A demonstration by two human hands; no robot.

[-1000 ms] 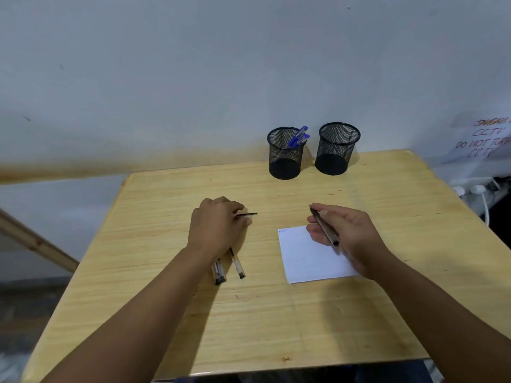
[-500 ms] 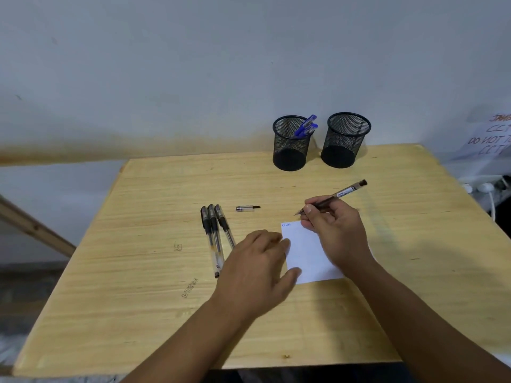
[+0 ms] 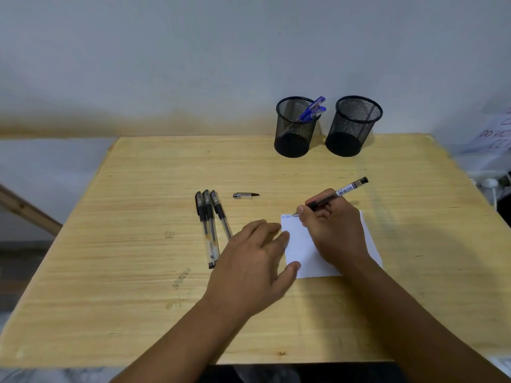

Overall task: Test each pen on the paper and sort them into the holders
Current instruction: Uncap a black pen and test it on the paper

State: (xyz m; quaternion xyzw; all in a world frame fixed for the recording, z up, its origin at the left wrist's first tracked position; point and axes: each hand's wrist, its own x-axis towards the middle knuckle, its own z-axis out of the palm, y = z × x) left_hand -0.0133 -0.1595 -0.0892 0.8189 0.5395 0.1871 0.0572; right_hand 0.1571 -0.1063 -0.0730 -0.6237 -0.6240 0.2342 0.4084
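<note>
My right hand (image 3: 336, 229) grips an uncapped black pen (image 3: 338, 192) with its tip touching the top left corner of the white paper (image 3: 302, 250), beside small blue marks. My left hand (image 3: 253, 265) lies flat with spread fingers, its fingertips pressing the paper's left edge. Three capped black pens (image 3: 210, 225) lie side by side left of the paper. A loose pen cap (image 3: 244, 195) rests on the table beyond them. Two black mesh holders stand at the back: the left holder (image 3: 295, 127) has blue pens (image 3: 312, 109) in it, the right holder (image 3: 354, 125) shows none.
The wooden table (image 3: 138, 272) backs onto a white wall. A paper sign (image 3: 495, 134) and white plugs with cables (image 3: 490, 183) sit off the table's right edge. A wooden beam (image 3: 25, 208) slants at the left.
My left hand let go of the cap, left it on the table, and moved right to hold the paper. My right hand turned the pen and lowered its tip onto the paper.
</note>
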